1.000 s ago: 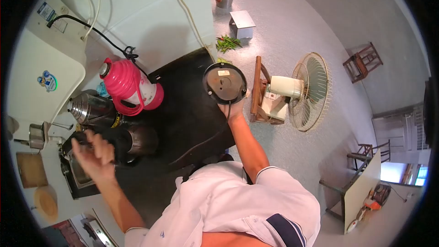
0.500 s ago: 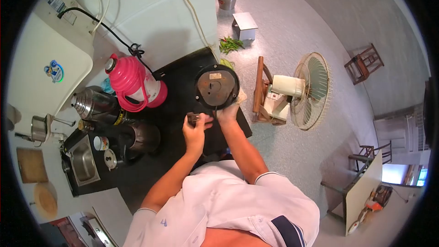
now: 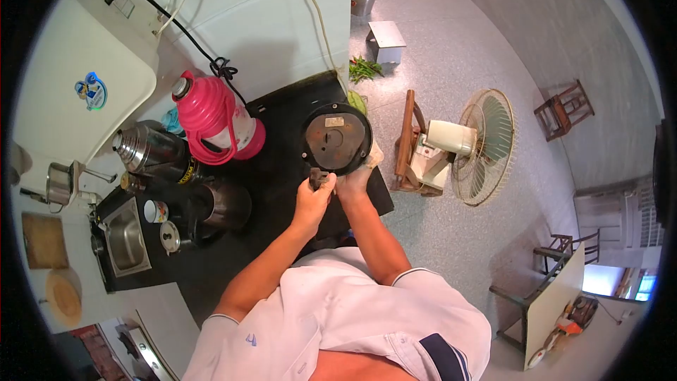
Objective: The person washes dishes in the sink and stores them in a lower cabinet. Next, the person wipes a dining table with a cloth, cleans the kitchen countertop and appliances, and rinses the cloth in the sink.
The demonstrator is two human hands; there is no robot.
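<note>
My right hand (image 3: 354, 183) grips the near edge of a round black appliance base (image 3: 339, 142), with most of its fingers hidden behind it. The base's underside faces me and shows a brown plate, a pale label and screws at the rim. My left hand (image 3: 310, 204) is closed on a small dark block that looks like a power plug (image 3: 318, 177), close to the base's lower left edge. A pale, cloth-like thing (image 3: 375, 155) shows beside the base's right side. Below them lies the black countertop (image 3: 282, 116).
Left of my hands stand a pink thermos (image 3: 211, 120), a steel thermos (image 3: 151, 149) and a metal kettle (image 3: 227, 204), near a sink (image 3: 127, 240). At right a fan (image 3: 483, 147) stands by a wooden chair (image 3: 407, 134). Green vegetables (image 3: 364, 68) lie beyond the counter.
My left hand has moved up and right with the plug-like block, to the base's lower edge. The base has dropped slightly in view. The whole view has shifted a little.
</note>
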